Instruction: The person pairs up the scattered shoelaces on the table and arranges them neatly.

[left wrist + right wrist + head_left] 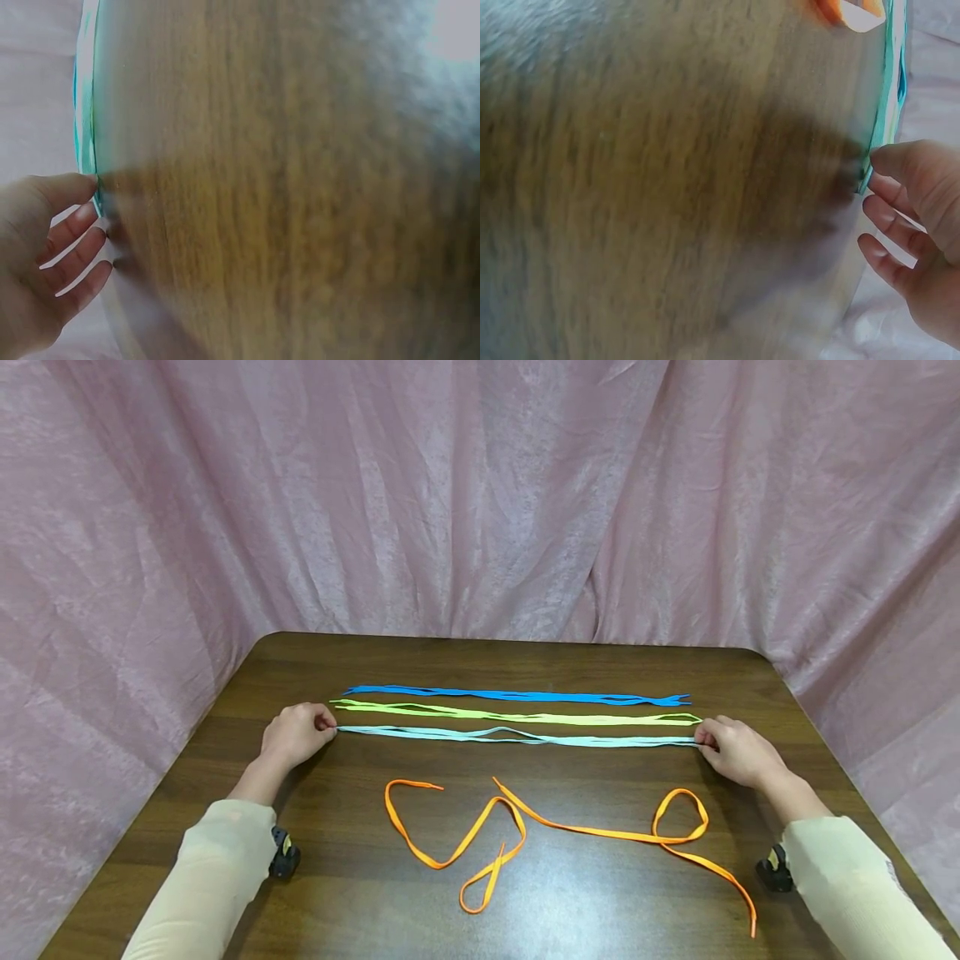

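Note:
Light-blue shoelaces (pixel 450 734) lie stretched side to side across the wooden table. My left hand (pixel 300 732) pinches their left end between thumb and fingers; the left wrist view shows the laces (pixel 86 112) running up from that pinch. At the other end my right hand (pixel 738 750) pinches the laces, its fingertips low over the wood. Just behind lies a row of yellow-green shoelaces (pixel 480 714), whose right end reaches my right hand's knuckles. Farthest back are blue shoelaces (pixel 517 696), laid out roughly parallel.
In front, two orange shoelaces lie loose: one bent in zigzags (pixel 450 856) at the middle, one with a loop (pixel 600 833) toward the right. The brown wooden table (pixel 360 902) has rounded far corners. Pink curtains (pixel 420 502) hang behind it.

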`<state>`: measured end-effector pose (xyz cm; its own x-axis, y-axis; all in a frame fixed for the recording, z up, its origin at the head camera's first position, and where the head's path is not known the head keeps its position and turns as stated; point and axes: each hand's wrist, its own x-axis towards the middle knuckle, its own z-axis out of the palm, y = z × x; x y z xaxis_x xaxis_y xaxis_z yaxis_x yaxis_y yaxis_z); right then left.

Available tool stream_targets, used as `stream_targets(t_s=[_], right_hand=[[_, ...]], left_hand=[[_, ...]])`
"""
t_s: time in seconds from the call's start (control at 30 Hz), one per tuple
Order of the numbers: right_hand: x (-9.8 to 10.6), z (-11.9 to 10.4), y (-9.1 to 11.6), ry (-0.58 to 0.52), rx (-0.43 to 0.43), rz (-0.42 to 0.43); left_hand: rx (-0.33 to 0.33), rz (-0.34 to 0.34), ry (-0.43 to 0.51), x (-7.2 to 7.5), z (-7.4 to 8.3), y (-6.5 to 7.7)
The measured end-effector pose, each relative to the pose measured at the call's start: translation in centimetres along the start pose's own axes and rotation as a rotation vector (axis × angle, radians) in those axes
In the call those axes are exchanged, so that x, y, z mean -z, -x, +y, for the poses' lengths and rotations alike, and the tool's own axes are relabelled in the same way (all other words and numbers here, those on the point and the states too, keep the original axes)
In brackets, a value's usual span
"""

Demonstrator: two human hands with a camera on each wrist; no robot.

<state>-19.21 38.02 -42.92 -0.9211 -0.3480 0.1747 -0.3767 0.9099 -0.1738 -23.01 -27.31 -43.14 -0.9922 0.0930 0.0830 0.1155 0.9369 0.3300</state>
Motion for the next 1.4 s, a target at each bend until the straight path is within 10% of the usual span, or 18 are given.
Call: stream_targets(t_s=[0.53, 1.4], right_hand=[[1.3, -1.5, 1.7, 0.009, 0.076, 0.067], [1.1, -5.7, 3.7, 0.011, 0.173, 0.097]], left_hand=[[-0.127, 0.043, -0.018, 1.0, 2.9, 0.7], [-0.609, -0.111, -0.134, -0.9, 16.6, 1.4]])
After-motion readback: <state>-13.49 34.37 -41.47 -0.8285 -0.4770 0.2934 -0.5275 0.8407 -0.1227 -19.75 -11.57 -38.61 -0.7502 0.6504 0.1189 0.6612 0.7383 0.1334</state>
